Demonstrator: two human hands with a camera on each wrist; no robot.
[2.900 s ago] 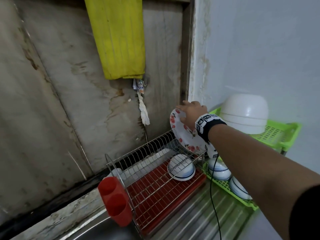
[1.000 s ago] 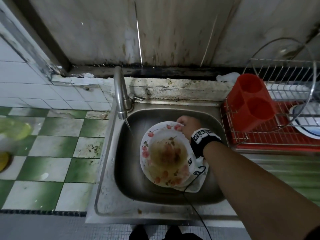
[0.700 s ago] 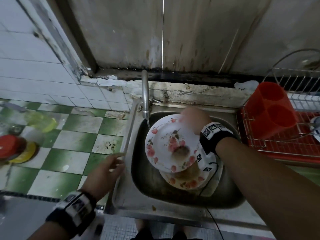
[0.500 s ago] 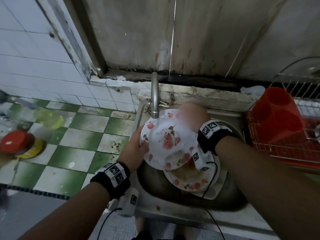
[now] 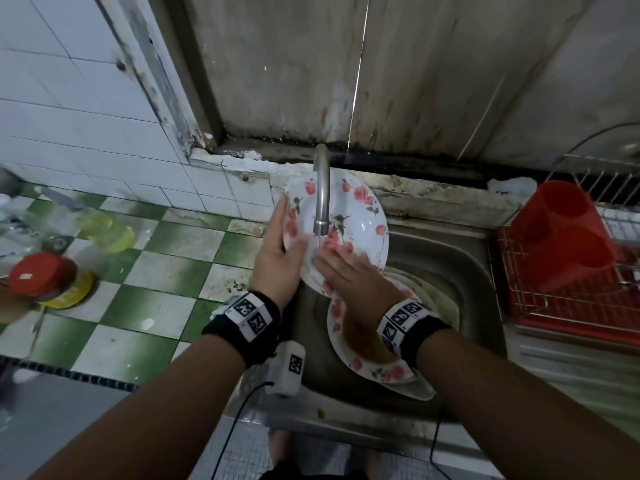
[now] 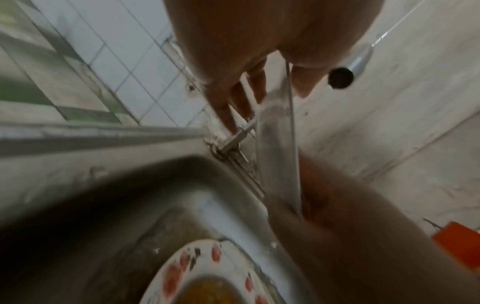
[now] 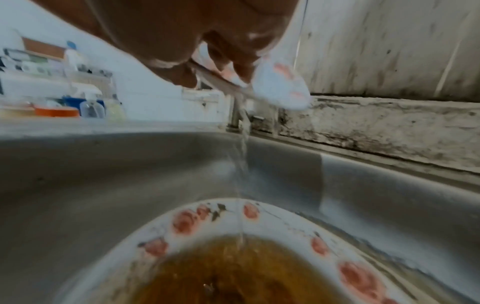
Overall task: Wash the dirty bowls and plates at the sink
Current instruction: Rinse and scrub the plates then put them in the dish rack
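A white plate with red flowers [image 5: 360,216] is tilted under the running tap [image 5: 322,188], above the steel sink [image 5: 450,271]. My left hand [image 5: 280,247] grips its left rim, thumb on the front and fingers behind [image 6: 233,98]. My right hand [image 5: 346,271] lies with straight fingers on the plate's wet face. Water [image 7: 242,168] falls from the held plate [image 7: 280,88] onto a second floral plate [image 5: 360,344] in the basin, which holds brown liquid [image 7: 246,267]. More dishes lie under that one, mostly hidden.
A red cutlery holder [image 5: 561,233] stands in a wire dish rack with a red tray [image 5: 571,313] to the right of the sink. On the green and white tiled counter [image 5: 156,271] at the left stand a red-lidded jar [image 5: 38,275] and bottles.
The right hand put a clean plate in the rack, then lifted the top dirty plate out of the sink. The left hand came in and took its rim; the plate rose under the tap.
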